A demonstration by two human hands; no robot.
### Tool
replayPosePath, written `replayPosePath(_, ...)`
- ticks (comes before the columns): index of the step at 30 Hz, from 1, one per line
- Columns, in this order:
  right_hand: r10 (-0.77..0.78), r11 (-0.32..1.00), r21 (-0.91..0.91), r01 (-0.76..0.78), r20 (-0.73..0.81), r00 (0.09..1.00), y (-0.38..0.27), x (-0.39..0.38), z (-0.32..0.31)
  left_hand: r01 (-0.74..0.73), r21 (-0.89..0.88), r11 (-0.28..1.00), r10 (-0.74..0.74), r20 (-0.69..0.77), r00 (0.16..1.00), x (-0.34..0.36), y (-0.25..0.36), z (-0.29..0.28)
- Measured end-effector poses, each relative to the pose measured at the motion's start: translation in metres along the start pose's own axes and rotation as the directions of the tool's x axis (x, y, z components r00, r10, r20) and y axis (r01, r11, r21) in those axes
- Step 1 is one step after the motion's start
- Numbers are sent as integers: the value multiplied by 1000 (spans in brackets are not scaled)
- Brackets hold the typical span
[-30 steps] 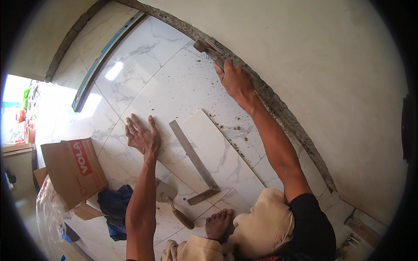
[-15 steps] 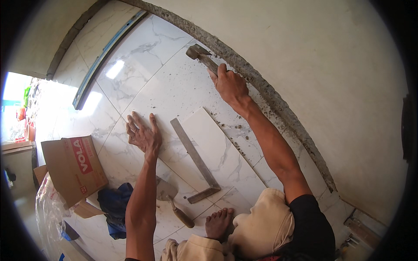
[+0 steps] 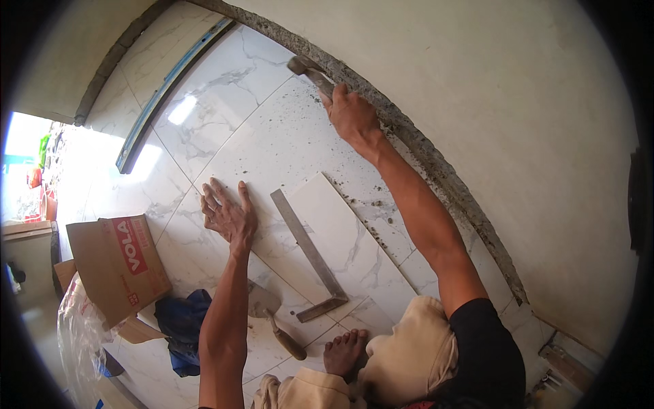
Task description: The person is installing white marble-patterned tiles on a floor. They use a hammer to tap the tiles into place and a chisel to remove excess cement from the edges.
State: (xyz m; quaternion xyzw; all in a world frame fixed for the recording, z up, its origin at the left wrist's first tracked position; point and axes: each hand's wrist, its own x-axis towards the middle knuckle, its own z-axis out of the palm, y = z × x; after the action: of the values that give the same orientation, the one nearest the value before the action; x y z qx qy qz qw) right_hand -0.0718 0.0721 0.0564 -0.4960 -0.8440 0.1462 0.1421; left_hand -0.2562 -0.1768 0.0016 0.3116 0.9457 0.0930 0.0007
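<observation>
The right hand (image 3: 353, 117) grips the handle of a hammer (image 3: 312, 76), its head at the far side, near the rough wall edge (image 3: 409, 133). The left hand (image 3: 230, 216), fingers spread, grasps nothing and rests on the tiled floor (image 3: 248, 146). A metal square (image 3: 306, 252) lies to its right; a trowel (image 3: 291, 343) lies nearer.

You have a cardboard box (image 3: 102, 255) with dark blue cloth (image 3: 181, 315) at its lower right and clear plastic (image 3: 76, 327) below.

White marbled tiles (image 3: 279, 144) left passage between the bare left hand (image 3: 231, 215) and bare right hand (image 3: 354, 117). A grey L-shaped metal square (image 3: 310, 249) obstructed the nearer side.
</observation>
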Motion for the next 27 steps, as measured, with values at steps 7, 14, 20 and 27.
replayPosePath(7, -17, 1000, 5, 18, -111, 994, 14, 29, 21, 8, 6, 1000, -9, 80, 997, -2, 10, -8)
replayPosePath(14, 30, 995, 93, -39, 99, 995, -32, 19, -2, 3, 18, 1000, -4, 37, 999, 1, -2, -3)
replayPosePath(20, 46, 997, 51, -49, 59, 997, -11, 35, 15, -1, -3, 1000, 1, 45, 999, 0, 3, -6)
replayPosePath(27, 62, 998, 21, -64, 55, 997, 6, 25, 10, -20, -11, 1000, 20, 48, 999, -1, 6, -6)
